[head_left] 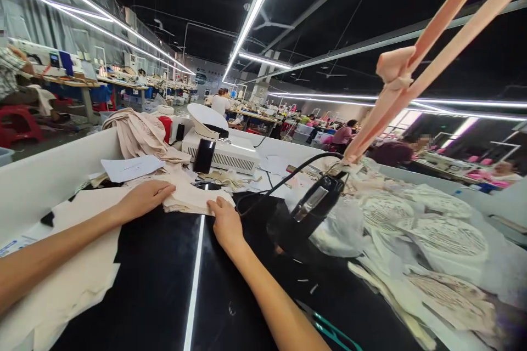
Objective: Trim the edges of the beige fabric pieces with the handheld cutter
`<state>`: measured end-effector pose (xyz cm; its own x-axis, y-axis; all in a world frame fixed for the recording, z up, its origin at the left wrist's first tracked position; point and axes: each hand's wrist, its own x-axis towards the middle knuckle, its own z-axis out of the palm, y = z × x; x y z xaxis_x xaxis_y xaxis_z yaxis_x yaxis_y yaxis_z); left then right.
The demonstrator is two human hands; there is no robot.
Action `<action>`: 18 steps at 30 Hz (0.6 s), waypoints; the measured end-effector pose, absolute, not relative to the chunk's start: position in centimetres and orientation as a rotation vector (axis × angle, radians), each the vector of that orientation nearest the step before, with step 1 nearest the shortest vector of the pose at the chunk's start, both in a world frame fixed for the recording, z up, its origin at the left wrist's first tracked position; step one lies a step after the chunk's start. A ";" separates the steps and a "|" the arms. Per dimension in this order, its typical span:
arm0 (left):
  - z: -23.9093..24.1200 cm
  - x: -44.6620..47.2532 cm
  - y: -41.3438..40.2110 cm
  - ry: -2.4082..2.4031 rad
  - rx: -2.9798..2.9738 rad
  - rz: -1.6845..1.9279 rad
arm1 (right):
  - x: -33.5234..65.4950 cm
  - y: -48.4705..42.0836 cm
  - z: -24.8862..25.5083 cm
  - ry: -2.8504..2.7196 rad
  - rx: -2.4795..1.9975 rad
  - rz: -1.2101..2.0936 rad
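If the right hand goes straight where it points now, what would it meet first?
The right hand would first meet the cream fabric it touches; depth beyond that is unclear.

- My left forearm [61,252] runs off left.
- The bottom edge cuts my right forearm [274,301] and a teal object [331,330].
- I can't read the writing on the white sheet [132,169].

Left hand [145,197]: fingers together; left forearm [61,242] bare, extended. Right hand [228,225]: fingers curled; right forearm [269,297] bare, slanting inward. Hands near each other, from where I stand.
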<state>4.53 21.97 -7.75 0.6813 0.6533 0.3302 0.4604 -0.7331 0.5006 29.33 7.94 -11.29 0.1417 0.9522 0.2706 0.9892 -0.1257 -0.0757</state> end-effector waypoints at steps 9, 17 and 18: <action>-6.9 9.3 22.3 0.858 2.713 0.638 | 26.8 7.4 -9.7 -1.859 -2.268 -0.379; -9.9 9.6 24.3 1.056 2.739 0.324 | 26.0 7.7 -10.5 -1.896 -2.238 -0.269; -10.4 9.4 24.4 1.098 2.727 0.305 | 26.0 7.7 -10.7 -1.893 -2.238 -0.256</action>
